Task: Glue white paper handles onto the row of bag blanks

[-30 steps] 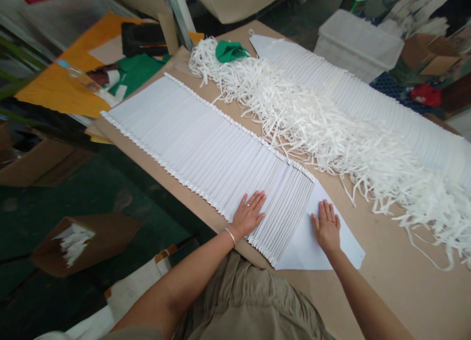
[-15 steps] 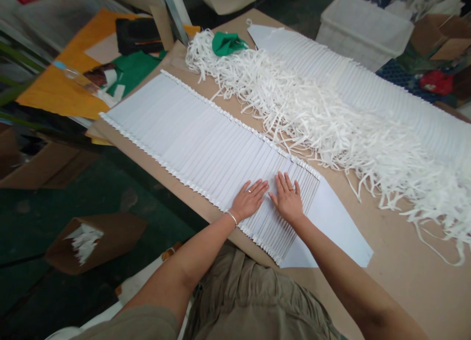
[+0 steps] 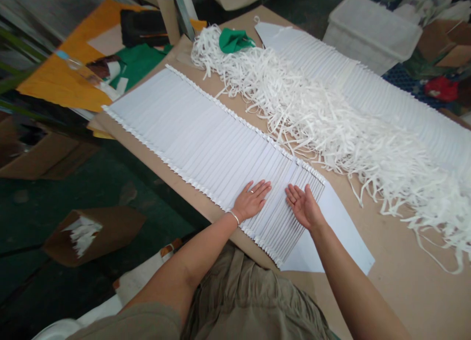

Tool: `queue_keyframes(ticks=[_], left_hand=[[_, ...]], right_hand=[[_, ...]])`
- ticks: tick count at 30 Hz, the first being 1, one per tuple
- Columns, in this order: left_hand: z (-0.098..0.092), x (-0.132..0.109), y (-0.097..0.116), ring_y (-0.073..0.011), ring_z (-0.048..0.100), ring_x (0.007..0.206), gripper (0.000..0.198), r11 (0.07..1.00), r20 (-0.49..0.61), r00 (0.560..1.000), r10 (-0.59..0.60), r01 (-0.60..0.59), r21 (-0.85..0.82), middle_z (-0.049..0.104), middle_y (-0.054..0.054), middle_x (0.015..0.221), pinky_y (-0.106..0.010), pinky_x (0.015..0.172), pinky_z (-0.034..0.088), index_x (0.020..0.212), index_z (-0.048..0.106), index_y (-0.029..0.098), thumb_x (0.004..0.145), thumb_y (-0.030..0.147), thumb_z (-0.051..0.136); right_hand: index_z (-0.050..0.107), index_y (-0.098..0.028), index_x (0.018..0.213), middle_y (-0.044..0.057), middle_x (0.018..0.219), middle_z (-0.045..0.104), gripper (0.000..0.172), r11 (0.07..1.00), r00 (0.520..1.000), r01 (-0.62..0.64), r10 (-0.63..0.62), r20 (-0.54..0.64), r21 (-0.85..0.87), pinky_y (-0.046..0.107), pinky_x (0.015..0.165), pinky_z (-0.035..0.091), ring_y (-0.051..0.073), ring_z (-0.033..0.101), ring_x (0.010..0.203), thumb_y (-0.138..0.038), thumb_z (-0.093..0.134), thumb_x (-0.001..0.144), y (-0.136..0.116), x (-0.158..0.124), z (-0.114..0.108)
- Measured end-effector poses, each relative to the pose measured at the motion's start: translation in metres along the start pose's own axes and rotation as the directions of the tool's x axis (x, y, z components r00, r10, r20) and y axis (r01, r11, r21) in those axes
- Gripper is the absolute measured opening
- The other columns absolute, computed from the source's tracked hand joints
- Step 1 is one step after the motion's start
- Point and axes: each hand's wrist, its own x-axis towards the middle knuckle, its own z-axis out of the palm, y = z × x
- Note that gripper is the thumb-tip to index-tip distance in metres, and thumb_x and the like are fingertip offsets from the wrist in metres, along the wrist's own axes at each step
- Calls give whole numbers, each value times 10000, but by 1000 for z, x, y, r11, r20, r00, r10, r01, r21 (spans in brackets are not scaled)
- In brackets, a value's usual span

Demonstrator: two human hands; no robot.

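A long white pleated paper sheet (image 3: 191, 134) lies on the brown table (image 3: 397, 276), running from the far left to just in front of me. My left hand (image 3: 252, 200) rests flat on its near pleats, fingers spread, a bracelet on the wrist. My right hand (image 3: 303, 207) is beside it over the last pleats, turned palm up on its edge, fingers stretched out and holding nothing. The unpleated flat end of the sheet (image 3: 338, 232) lies to the right of that hand.
A heap of white paper strips (image 3: 331, 119) runs down the table's middle, with a green cloth (image 3: 233, 39) at its far end. A second pleated sheet (image 3: 386, 99) lies beyond. A translucent bin (image 3: 371, 33) and cardboard boxes (image 3: 91, 232) stand on the floor.
My right hand slid left from the flat paper end onto the pleats, then turned from palm down to palm up. My left hand stayed flat on the pleats.
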Motion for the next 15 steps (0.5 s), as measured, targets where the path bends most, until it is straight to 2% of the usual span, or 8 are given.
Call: queue_keyframes(ticks=[3, 6, 8, 10, 13, 15], left_hand=[[0, 0, 0, -198, 183, 1564, 563, 1000, 2, 1000, -2, 2, -8, 315, -31, 1650, -510, 1275, 173, 1588, 349, 232, 1033, 318, 395], [0, 0, 0, -208, 194, 1562, 577, 1000, 9, 1000, -9, 9, -7, 333, -33, 1644, -520, 1273, 179, 1594, 339, 245, 1027, 325, 411], [0, 0, 0, -210, 200, 1561, 578, 1000, 12, 1000, -7, 7, -8, 334, -35, 1643, -518, 1273, 179, 1595, 337, 243, 1028, 330, 408], [0, 0, 0, -208, 200, 1560, 572, 1000, 10, 1000, -5, 5, -12, 326, -36, 1647, -513, 1273, 176, 1595, 337, 235, 1035, 336, 393], [0, 0, 0, -204, 192, 1562, 568, 1000, 2, 1000, -5, 5, -19, 316, -36, 1650, -511, 1272, 175, 1597, 328, 223, 1045, 348, 370], [1, 0, -1, -206, 188, 1563, 572, 1000, 0, 1000, -6, 6, -20, 325, -40, 1647, -515, 1271, 180, 1600, 322, 221, 1046, 354, 373]], right_hand=[[430, -241, 1444, 117, 1653, 333, 778, 1000, 999, 26, -27, 32, 11, 475, 1182, 399, 209, 450, 1456, -764, 145, 943, -8, 1, 9], [435, -214, 1452, 138, 1617, 396, 873, 998, 993, 47, -43, 112, -30, 474, 1148, 441, 212, 471, 1442, -784, 45, 918, -14, 13, 27], [498, -206, 1404, 156, 1550, 486, 915, 996, 994, 33, -24, 107, -79, 507, 1125, 456, 229, 499, 1420, -788, 0, 904, -13, 14, 24], [548, -214, 1357, 163, 1499, 541, 901, 996, 998, 12, -6, 68, -94, 541, 1111, 458, 244, 520, 1401, -785, 14, 909, -11, 9, 9], [531, -211, 1391, 174, 1527, 509, 903, 992, 1000, 10, -6, 29, -123, 545, 1093, 471, 254, 524, 1397, -777, 14, 914, -10, 2, -3], [468, -193, 1463, 175, 1566, 460, 950, 982, 995, 53, -37, 89, -181, 508, 1085, 488, 239, 510, 1410, -764, -49, 906, -10, 6, 6]])
